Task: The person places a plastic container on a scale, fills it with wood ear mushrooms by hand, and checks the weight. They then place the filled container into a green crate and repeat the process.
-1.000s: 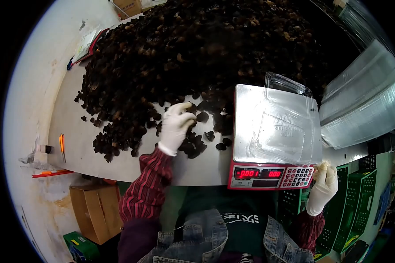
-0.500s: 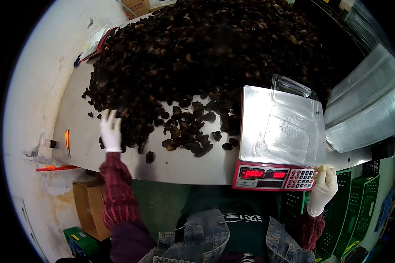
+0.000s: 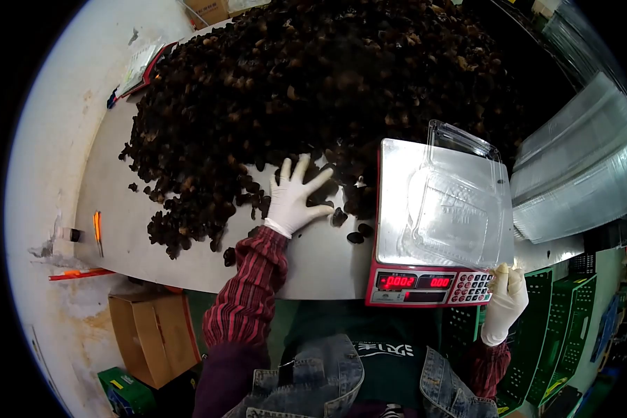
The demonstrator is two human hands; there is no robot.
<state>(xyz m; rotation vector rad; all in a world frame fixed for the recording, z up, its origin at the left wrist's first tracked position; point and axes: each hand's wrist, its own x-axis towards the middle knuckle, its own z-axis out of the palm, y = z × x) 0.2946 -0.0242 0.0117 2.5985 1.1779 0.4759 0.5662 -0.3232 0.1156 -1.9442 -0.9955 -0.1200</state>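
Observation:
My left hand (image 3: 296, 197), in a white glove, has its fingers spread over loose dark, fungus-like pieces at the front edge of a large dark pile (image 3: 313, 83). To the right stands a red scale (image 3: 411, 287) with a steel plate and lit red digits. A clear plastic container (image 3: 456, 209) with a raised lid lies tilted over the plate. My right hand (image 3: 506, 299), also gloved, pinches the container's near corner beside the keypad.
Stacked clear containers (image 3: 582, 167) stand right of the scale. An orange-handled tool (image 3: 97, 233) lies on the metal table (image 3: 118, 202) at the left. Below are a cardboard box (image 3: 153, 334) and green crates (image 3: 547, 341). A red clipboard (image 3: 146, 73) is at the back left.
My left hand has moved right from the pile's left side onto the loose pieces in the middle, its fingers spread wider. My right hand still holds the container corner.

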